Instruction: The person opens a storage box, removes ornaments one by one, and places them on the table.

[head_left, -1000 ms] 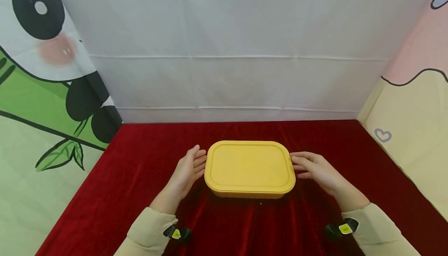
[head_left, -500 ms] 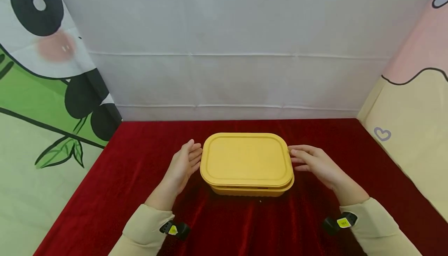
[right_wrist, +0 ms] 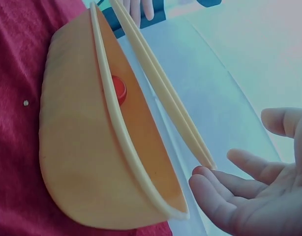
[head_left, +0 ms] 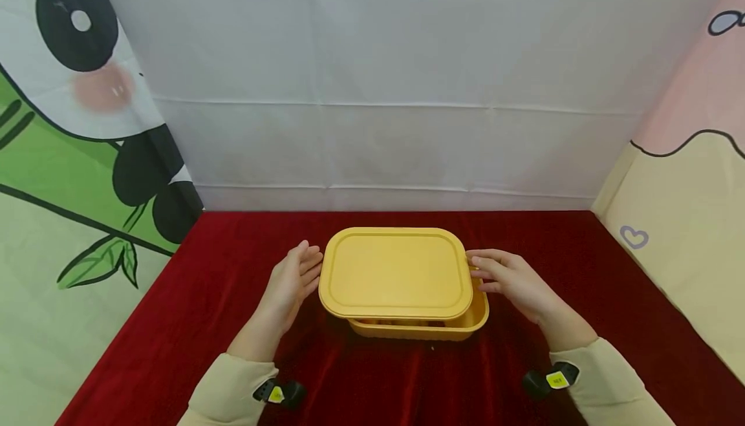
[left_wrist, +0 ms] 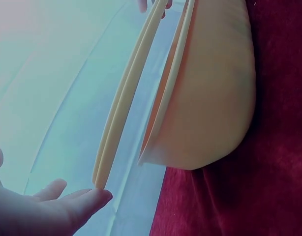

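A yellow rectangular lid (head_left: 396, 273) hovers over a matching yellow food container (head_left: 416, 333), shifted left of it. My left hand (head_left: 290, 287) touches the lid's left edge with fairly straight fingers; in the left wrist view a fingertip (left_wrist: 99, 196) lies under the rim. On the opposite side, my right hand (head_left: 515, 286) presses its fingertips against the lid's right edge, thumb apart. Both wrist views show a gap between lid and container. Inside the container, a round red object (right_wrist: 120, 89) shows in the right wrist view; most of the interior is hidden by the lid.
The container stands on a dark red velvet cloth (head_left: 372, 387). Behind it rises a white cloth backdrop (head_left: 401, 90), with printed cartoon cloths (head_left: 75, 122) on both sides. A tiny pale bead-like speck (right_wrist: 26, 103) lies on the cloth near the container.
The lid has come up off the container and slid left, uncovering its right end and front rim. Both hands have moved left with it.
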### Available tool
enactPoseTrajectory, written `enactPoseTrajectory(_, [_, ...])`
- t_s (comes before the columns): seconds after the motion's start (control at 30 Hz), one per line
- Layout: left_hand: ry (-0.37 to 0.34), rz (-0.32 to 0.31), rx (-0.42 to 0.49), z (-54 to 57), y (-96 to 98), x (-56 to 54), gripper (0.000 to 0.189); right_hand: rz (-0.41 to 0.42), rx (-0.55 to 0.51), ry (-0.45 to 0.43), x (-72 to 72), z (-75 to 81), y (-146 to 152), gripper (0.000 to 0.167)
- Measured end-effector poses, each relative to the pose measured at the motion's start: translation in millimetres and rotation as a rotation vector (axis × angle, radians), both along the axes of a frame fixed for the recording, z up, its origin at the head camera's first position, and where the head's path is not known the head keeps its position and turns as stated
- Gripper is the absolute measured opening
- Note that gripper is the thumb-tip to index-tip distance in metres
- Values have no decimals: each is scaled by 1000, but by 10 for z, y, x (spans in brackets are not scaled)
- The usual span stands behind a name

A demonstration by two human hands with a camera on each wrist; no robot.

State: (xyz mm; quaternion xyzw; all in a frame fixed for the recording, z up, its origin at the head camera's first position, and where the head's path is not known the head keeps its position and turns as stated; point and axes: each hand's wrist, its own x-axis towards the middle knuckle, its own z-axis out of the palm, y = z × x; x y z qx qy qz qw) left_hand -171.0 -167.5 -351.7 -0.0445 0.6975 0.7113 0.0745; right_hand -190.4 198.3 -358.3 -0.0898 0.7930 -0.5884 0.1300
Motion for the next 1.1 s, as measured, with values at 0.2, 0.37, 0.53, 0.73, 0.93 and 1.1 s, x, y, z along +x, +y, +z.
enactPoseTrajectory(0.2, [-6, 21, 4, 13, -86, -5, 67, 1, -31, -4, -43, -5, -93, 55])
enactPoseTrajectory(0.37, [-17, 42, -1, 30, -163, -4, 69, 4, -69, 6, -88, -14, -197, 56])
enactPoseTrajectory(0.53, [-38, 78, -16, 37, -254, 16, 70, -5, -96, -17, -116, -33, -315, 54])
enactPoseTrajectory(0.73, [-42, 104, -5, 34, -362, 45, 71, -9, -102, -39, -146, -56, -450, 49])
enactPoseTrajectory(0.93, [-55, 128, -11, 9, -463, 65, 73, 9, -122, -36, -185, -106, -579, 47])
enactPoseTrajectory(1.1, [-68, 150, -17, -35, -547, 82, 74, 32, -178, -38, -205, -137, -689, 45])
